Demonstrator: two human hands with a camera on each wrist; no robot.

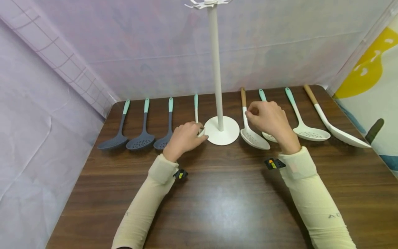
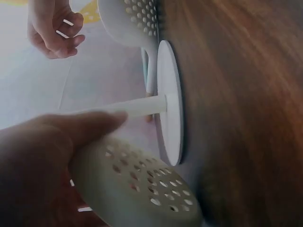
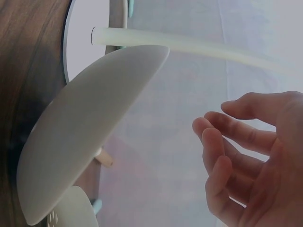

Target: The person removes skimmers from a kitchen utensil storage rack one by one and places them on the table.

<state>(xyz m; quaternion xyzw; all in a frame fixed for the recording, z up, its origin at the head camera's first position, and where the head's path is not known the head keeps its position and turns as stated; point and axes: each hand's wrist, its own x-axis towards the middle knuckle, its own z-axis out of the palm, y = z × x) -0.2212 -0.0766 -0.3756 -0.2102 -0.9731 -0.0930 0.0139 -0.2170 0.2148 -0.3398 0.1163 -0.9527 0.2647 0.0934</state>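
Note:
My left hand (image 1: pixel 186 136) grips the head of a white skimmer (image 2: pixel 137 179) with a mint handle, just left of a white stand (image 1: pixel 222 140). In the left wrist view my thumb lies along the edge of its perforated bowl, and the other fingers are partly hidden behind it. My right hand (image 1: pixel 268 119) hovers over the utensils right of the stand, fingers loosely curled and holding nothing. Nearest below it lie a wooden-handled white skimmer (image 1: pixel 255 140) and a mint-handled white skimmer (image 1: pixel 268 137), the latter partly covered by the hand.
Three dark grey skimmers (image 1: pixel 141 141) with mint handles lie in a row at the left. Farther right are another mint-handled white skimmer (image 1: pixel 311 134) and a wooden-handled white utensil (image 1: pixel 345 136). Hooks (image 1: pixel 209 4) top the stand's pole. Behind the brown table (image 1: pixel 224 207) hangs pale cloth.

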